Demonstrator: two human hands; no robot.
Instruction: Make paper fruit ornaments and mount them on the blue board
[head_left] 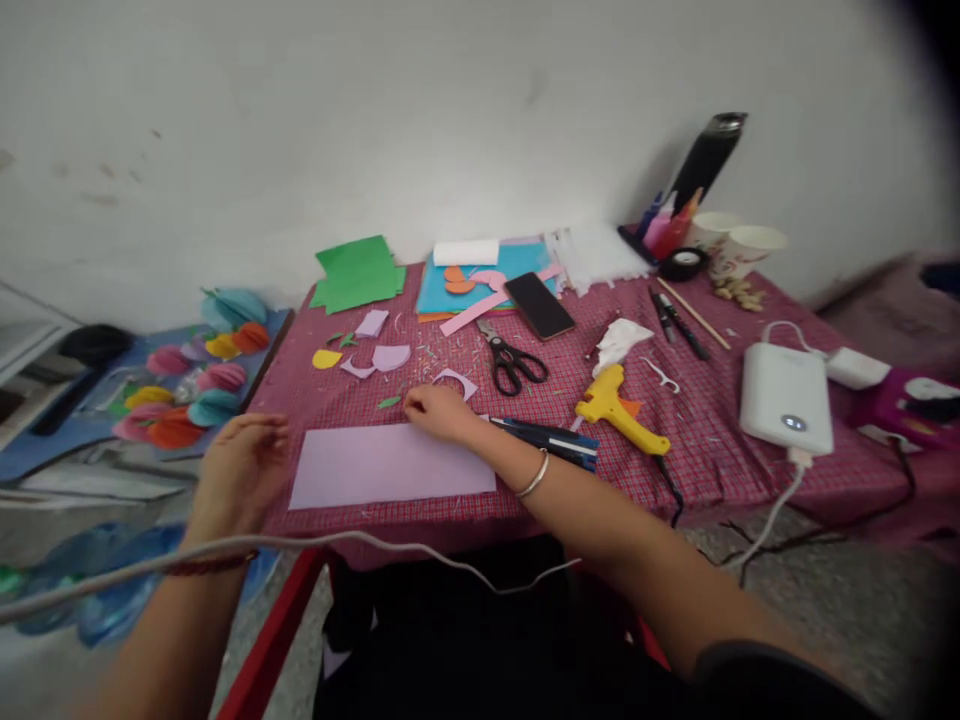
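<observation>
A long lilac paper sheet (390,465) lies flat near the front edge of the table with the red checked cloth (705,440). My right hand (439,412) rests at the sheet's top edge with its fingers curled together, close to a small green scrap (389,402); what it pinches, if anything, is hidden. My left hand (241,470) hovers at the table's left corner beside the sheet, blurred by motion, fingers loosely bent. Lilac cut-outs (390,357) and a yellow piece (326,358) lie just beyond.
Black scissors (514,362), a yellow glue gun (619,408), a phone (538,305), pens (551,440), green paper (358,272), blue paper (480,280), a white power bank (786,398) and cups (750,250) lie on the cloth. Paper flowers (191,385) sit left. A white cable (315,545) crosses in front.
</observation>
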